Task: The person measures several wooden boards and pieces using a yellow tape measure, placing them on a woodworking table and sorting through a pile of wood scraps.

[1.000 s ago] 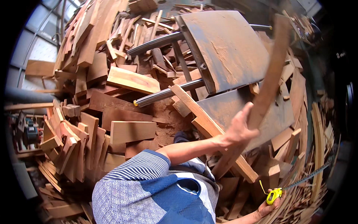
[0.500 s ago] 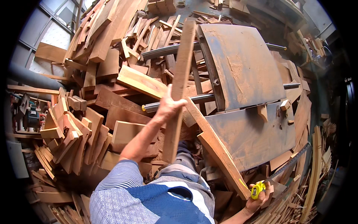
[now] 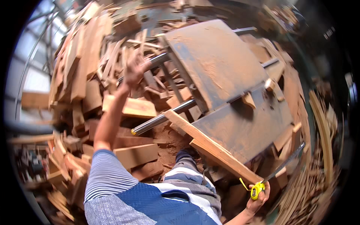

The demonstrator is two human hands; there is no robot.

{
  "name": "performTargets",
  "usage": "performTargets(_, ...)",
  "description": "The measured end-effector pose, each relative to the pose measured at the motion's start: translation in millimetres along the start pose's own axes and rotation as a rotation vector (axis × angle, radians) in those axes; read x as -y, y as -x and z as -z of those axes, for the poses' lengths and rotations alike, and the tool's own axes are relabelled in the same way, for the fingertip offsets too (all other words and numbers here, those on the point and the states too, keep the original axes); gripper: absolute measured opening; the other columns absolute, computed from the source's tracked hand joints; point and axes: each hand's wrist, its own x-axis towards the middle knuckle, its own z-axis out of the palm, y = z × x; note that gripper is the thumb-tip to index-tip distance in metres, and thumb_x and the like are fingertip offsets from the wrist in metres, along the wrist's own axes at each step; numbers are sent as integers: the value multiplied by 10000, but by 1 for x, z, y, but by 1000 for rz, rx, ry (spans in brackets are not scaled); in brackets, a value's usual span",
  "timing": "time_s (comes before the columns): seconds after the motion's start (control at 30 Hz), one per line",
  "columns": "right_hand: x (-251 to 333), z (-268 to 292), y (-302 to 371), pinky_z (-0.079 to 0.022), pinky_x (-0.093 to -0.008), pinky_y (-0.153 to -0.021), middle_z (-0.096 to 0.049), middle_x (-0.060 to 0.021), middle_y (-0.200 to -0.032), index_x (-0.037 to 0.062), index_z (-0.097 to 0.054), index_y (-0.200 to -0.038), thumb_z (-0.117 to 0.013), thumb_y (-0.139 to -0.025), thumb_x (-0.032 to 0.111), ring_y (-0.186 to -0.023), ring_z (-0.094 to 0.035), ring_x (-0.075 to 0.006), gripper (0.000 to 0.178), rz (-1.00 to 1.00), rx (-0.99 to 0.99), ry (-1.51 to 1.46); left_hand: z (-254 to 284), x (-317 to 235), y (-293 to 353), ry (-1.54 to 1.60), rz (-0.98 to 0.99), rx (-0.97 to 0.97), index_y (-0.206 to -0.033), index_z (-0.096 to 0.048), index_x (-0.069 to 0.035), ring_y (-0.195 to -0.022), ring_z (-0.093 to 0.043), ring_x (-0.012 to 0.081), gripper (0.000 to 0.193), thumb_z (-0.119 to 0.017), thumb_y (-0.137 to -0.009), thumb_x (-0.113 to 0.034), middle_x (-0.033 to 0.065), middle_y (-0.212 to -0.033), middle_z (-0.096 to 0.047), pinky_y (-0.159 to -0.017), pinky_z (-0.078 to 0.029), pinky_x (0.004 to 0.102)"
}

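Note:
My left hand (image 3: 135, 69) is raised on an outstretched arm over the wood pile, left of the dusty metal table (image 3: 221, 67). It is blurred, but its fingers look apart and I see nothing in them. At the lower right, my right hand (image 3: 258, 202) grips a yellow tape measure (image 3: 257, 190), with a short yellow strip sticking out of its left side. This hand is beside the lower end of a long wooden board (image 3: 213, 143), which leans along the table's near edge.
Metal bars (image 3: 161, 119) with a yellow end cap reach out left of the table. Small wood blocks (image 3: 248, 100) rest on the tabletop. Stacked timber (image 3: 88, 56) rises at the far left, and thin wood strips (image 3: 300, 195) lie at the lower right.
My left hand has let go of the long plank, which is out of sight, and has moved up and left. The view has shifted. My right hand still grips the tape measure.

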Motion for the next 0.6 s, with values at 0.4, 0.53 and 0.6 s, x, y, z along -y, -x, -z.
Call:
performTargets(0.4, -24, 48, 132, -615, -449, -844, -674, -196, -1223, 9, -553, -1396, -615, -974, 264, -1035, -694, -299, 497, 210, -459, -564, -230, -359, 287, 933, 208, 1746, -1149, -670, 40, -798, -613, 75, 230, -742, -942, -28, 7, -892, -662, -726, -504, 231)
performTargets(0.53, -66, 46, 214, -616, -400, -792, -686, -154, -1147, 25, -509, -1454, -631, -990, 257, -994, -692, -241, 534, 175, -768, -656, -266, -393, 320, 775, -138, 1910, -1097, -692, 5, -733, -592, 80, 212, -749, -915, -88, 9, -823, -655, -661, -500, 268)
performTargets(0.6, -86, 36, 252, -612, -389, -769, -691, -140, -1148, 34, -436, -1542, -636, -995, 246, -959, -693, -218, 620, 99, -951, -661, -280, -413, 334, 715, -363, 1906, -1058, -696, -14, -684, -602, 117, 202, -747, -899, -127, 39, -791, -662, -642, -516, 312)
